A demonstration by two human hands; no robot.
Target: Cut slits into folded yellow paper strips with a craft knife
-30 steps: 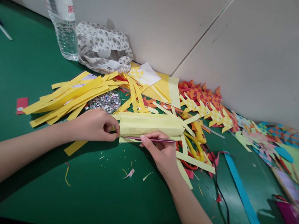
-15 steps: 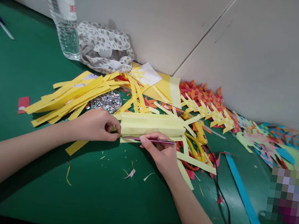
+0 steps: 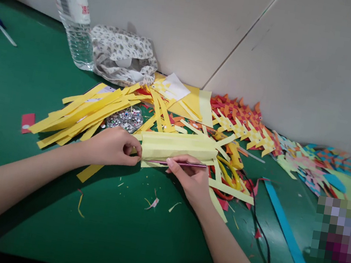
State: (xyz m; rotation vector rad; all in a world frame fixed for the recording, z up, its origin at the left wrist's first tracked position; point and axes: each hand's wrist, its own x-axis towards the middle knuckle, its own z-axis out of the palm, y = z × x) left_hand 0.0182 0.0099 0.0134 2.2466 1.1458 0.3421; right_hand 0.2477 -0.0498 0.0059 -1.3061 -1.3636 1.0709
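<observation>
A pale yellow sheet of paper (image 3: 179, 146), creased lengthwise, lies in front of me over loose strips. My left hand (image 3: 119, 145) pinches its lower left corner, thumb against fingers. In my right hand (image 3: 188, 176) is a slim, purple, pen-like tool (image 3: 190, 165), held nearly level along the sheet's lower edge. Its thin tip points left toward my left fingertips; whether it touches the paper I cannot tell. Behind my left hand, a bundle of yellow paper strips (image 3: 88, 113) lies beside a clear bag of googly eyes (image 3: 126, 118).
A water bottle (image 3: 73, 17) and a patterned cloth pouch (image 3: 124, 54) stand against the wall. Woven paper fish (image 3: 238, 112) lie at the back right. A yellow glue gun (image 3: 236, 154), black cord (image 3: 266, 243) and blue strip (image 3: 285, 226) are on the right. Scraps dot the green table (image 3: 105, 236).
My right hand has slid very slightly right along the sheet's edge with the purple tool. My left hand and the paper have stayed in place.
</observation>
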